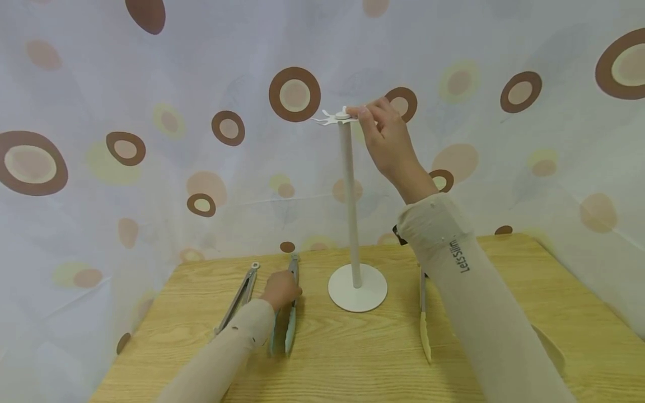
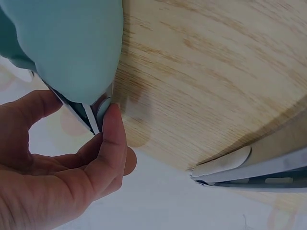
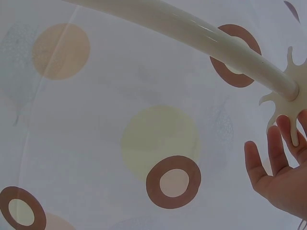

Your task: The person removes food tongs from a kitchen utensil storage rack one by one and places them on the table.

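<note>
My left hand (image 1: 282,288) is low over the table's left half, pinching metal kitchen tongs with pale teal tips (image 1: 290,333). In the left wrist view, thumb and fingers grip the tongs just behind one large teal tip (image 2: 79,48). My right hand (image 1: 387,137) is raised to the top of a white utensil stand (image 1: 350,207), pinching its ring of curved hooks (image 1: 330,118) by the right edge. From the right wrist view, the fingers (image 3: 277,148) curl about one hook under the pole's top; the thumb is hidden there.
Left of my left hand lies a second pair of metal tongs (image 1: 241,299). A utensil with a cream tip (image 1: 425,338) lies right of the stand's round base (image 1: 337,296). A beige rounded thing (image 1: 550,350) shows past my right sleeve. A patterned cloth (image 1: 312,184) hangs behind the wooden table (image 1: 327,364).
</note>
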Tool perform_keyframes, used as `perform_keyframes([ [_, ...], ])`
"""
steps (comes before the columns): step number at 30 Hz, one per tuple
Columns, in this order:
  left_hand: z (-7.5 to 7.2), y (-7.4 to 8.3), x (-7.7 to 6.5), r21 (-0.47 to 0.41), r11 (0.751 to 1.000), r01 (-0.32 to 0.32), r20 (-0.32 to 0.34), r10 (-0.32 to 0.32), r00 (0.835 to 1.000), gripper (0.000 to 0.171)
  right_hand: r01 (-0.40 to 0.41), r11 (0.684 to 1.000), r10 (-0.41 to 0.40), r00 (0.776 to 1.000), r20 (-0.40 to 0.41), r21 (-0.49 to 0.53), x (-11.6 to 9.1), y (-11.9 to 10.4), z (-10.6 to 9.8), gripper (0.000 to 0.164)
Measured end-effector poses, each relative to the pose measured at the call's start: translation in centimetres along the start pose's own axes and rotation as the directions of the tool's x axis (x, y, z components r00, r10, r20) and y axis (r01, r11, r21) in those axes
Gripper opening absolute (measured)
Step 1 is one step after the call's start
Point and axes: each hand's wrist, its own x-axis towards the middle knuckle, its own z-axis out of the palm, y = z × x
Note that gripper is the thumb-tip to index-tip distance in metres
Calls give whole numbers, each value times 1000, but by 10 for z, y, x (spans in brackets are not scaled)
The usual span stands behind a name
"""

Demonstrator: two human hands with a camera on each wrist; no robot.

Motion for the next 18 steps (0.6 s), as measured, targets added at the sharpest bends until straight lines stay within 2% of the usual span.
perform_keyframes([
  [6,-2,3,-2,37,999,30,22,-31,999,47,9,1000,-9,1000,4,-1,0,-1,1,39],
  [18,4,-1,2,125,992,-3,5,2,1000,46,27,999,-26,999,37,-21,1,-1,-2,39],
])
